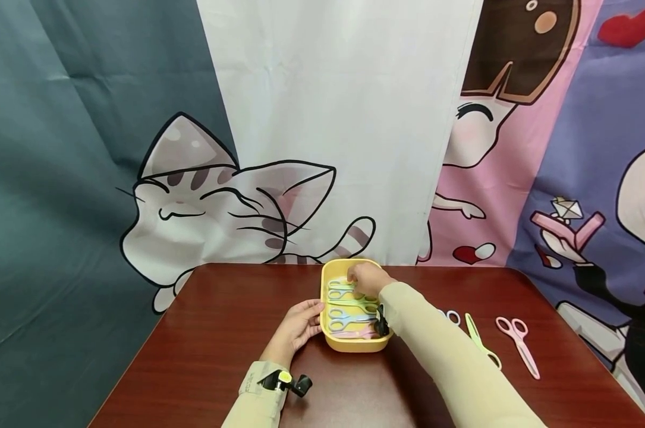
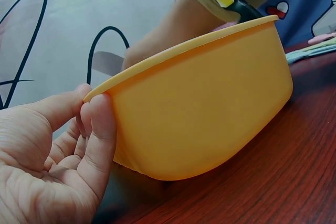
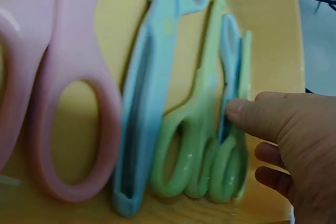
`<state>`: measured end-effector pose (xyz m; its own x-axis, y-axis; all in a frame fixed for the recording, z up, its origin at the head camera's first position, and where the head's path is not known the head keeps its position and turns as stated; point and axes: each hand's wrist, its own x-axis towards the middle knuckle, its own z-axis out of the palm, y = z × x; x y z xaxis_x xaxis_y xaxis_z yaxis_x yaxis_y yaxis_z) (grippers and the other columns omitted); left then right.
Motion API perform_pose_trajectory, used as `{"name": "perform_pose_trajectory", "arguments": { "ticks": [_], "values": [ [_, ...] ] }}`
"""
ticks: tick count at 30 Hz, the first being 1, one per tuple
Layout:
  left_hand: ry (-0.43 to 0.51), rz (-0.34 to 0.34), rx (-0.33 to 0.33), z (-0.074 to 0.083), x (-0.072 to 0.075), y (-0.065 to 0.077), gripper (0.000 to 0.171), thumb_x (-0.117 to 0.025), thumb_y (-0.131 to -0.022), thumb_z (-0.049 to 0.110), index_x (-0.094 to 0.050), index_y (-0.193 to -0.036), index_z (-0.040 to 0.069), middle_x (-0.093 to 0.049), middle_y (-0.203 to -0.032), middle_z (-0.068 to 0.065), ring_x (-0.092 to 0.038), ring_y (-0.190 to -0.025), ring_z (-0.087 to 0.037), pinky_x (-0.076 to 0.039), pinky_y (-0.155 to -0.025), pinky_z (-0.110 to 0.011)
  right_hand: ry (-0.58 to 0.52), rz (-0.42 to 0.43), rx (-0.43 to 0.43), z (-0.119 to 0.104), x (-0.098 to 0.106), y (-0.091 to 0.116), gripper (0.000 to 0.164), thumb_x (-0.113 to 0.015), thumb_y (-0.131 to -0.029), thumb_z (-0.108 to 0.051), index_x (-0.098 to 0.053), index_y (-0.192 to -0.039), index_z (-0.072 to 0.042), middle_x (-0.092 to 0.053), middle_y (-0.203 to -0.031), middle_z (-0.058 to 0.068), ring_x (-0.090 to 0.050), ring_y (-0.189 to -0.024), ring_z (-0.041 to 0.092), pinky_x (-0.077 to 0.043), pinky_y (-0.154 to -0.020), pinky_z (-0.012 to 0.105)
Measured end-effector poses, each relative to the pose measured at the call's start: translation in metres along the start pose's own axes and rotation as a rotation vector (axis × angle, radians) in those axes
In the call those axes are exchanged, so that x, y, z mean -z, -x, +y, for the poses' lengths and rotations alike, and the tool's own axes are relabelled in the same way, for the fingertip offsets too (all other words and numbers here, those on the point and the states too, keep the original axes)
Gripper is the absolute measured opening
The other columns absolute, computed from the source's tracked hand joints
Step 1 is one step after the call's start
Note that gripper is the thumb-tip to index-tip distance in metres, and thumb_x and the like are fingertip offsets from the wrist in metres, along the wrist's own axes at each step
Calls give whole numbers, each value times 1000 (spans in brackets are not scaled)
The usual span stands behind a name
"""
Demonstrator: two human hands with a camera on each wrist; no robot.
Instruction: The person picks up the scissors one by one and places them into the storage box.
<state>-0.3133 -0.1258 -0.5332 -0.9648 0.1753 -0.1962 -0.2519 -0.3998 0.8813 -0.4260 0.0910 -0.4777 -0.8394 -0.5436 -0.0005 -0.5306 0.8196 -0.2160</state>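
A yellow plastic basin (image 1: 354, 346) stands on the table with several scissors laid side by side in it. My left hand (image 1: 301, 324) pinches its left rim between thumb and fingers, as the left wrist view shows. Inside the far end, my right hand (image 1: 369, 279) has its thumb and curled fingers on green scissors (image 3: 243, 135) lying by the end wall. Beside these are narrow blue scissors (image 3: 229, 51) and another green pair (image 3: 197, 108). Larger blue scissors (image 3: 152, 77) and pink scissors (image 3: 79, 72) lie nearer the front. The right forearm hides part of the basin in the head view.
To the right on the dark red wooden table (image 1: 210, 333) lie pink scissors (image 1: 525, 352), green scissors (image 1: 477, 339) and a blue-handled pair (image 1: 453, 317), partly covered by the right sleeve. A cartoon-printed curtain (image 1: 343, 119) hangs right behind the table's far edge.
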Motion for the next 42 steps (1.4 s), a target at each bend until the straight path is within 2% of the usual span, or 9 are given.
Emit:
{"name": "perform_pose_trajectory", "arguments": {
  "ticks": [4, 8, 13, 16, 19, 25, 29, 33, 42],
  "values": [
    [-1, 4, 7, 0, -1, 0, 16, -64, -100, 10, -61, -112, -1, -68, -84, -4, -61, -65, -8, -57, -60, -23, -58, 26, 26, 3, 18, 9, 34, -82, -85, -14, -69, -116, -10, -69, -109, 6, -64, -104, 24, -53, -90, 40],
    [-5, 18, 1, 3, -1, -1, 20, -65, -100, 11, -60, -115, -2, -68, -86, -5, -62, -67, -9, -57, -62, -24, -123, 121, 64, 11, 48, 25, 31, -79, -86, -12, -68, -113, -3, -68, -107, 15, -64, -101, 32, -52, -89, 48],
    [-13, 45, -9, 7, 3, -1, 25, -65, -100, 12, -58, -118, -3, -68, -87, -5, -63, -69, -9, -57, -62, -25, -180, 204, -38, 40, 71, 55, 22, -76, -86, -15, -67, -104, -4, -69, -97, 12, -64, -91, 28, -53, -83, 46],
    [-15, 56, -5, 8, 6, 0, 23, -65, -100, 11, -59, -117, -2, -68, -87, -5, -63, -70, -10, -57, -62, -25, -176, 185, -149, 61, 68, 79, 14, -76, -85, -16, -66, -90, -7, -67, -83, 6, -62, -79, 23, -53, -74, 41],
    [-11, 61, -5, 9, 10, 1, 20, -64, -100, 10, -59, -116, -2, -67, -86, -5, -62, -70, -10, -57, -62, -24, -163, 102, -297, 75, 59, 105, 15, -75, -85, -18, -67, -80, -7, -64, -70, 3, -61, -67, 22, -52, -64, 37],
    [-4, 59, -9, 10, 13, 1, 28, -61, -102, 9, -54, -124, -6, -67, -85, -4, -62, -67, -8, -56, -60, -23, -237, -82, -554, 68, 42, 147, 25, -77, -86, -17, -61, -74, -1, -56, -57, 10, -62, -48, 26, -53, -45, 32],
    [10, 52, -7, 9, 12, 0, 28, -63, -101, 9, -55, -123, -7, -67, -84, -4, -62, -67, -8, -56, -60, -22, -250, -95, -598, 61, 34, 166, 23, -82, -79, -12, -63, -74, 0, -59, -65, 16, -64, -47, 25, -55, -43, 33],
    [14, 41, -2, 7, 9, 1, 21, -63, -101, 9, -58, -117, -3, -67, -83, -4, -62, -67, -9, -55, -59, -22, -224, -82, -611, 56, 30, 176, 21, -84, -74, -7, -64, -72, 1, -60, -69, 19, -65, -47, 26, -55, -42, 33],
    [22, 9, 9, 3, -1, 5, 17, -61, -101, 8, -59, -115, -3, -68, -82, -5, -63, -66, -9, -56, -60, -23, -240, -86, -669, 56, 29, 191, 20, -83, -73, 0, -62, -73, 3, -62, -70, 19, -68, -50, 27, -57, -44, 33]
  ]
}}
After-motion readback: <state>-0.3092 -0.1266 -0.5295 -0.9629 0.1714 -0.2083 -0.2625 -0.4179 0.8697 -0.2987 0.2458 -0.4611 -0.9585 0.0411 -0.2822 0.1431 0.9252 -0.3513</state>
